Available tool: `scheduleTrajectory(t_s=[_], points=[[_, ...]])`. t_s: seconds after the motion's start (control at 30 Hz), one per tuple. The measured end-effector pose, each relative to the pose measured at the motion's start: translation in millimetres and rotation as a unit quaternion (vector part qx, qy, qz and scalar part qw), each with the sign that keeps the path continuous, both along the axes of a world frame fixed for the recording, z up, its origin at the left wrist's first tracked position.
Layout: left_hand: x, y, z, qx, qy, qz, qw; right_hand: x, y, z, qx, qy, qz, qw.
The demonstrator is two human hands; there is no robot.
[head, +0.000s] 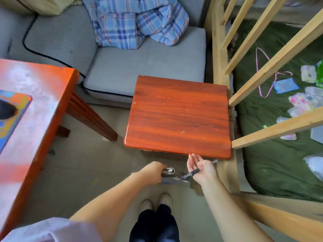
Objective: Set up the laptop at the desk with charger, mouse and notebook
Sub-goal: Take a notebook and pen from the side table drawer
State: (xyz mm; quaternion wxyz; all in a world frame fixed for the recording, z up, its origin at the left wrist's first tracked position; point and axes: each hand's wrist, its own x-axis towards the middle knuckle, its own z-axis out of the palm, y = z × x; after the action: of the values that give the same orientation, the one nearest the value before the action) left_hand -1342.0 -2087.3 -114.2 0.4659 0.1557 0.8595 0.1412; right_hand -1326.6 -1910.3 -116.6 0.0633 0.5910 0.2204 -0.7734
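Left hand (153, 169) grips a grey bag (172, 179); right hand (201, 165) lies palm-up, fingers straight, a dark pen-like object (191, 173) across it. The bag is probably best lifted level onto the wooden table (178, 116)

plaid blanket (134, 23) lies on the grey sofa (148, 67).

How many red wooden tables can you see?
2. The small table stands in the middle, in front of the sofa. The bigger table is at the left edge, partly cut off. More could be out of view.
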Motion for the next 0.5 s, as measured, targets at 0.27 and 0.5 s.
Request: scheduleTrajectory(t_s=[0.27,0.5], points=[[-6,-135,107,0.203,-0.144,0.419,0.873,-72,-60,115,-0.053,0.157,0.17,0.971],[54,-220,149,0.444,-0.09,0.715,0.532,-80,-155,166,-0.09,0.287,0.225,0.927]])
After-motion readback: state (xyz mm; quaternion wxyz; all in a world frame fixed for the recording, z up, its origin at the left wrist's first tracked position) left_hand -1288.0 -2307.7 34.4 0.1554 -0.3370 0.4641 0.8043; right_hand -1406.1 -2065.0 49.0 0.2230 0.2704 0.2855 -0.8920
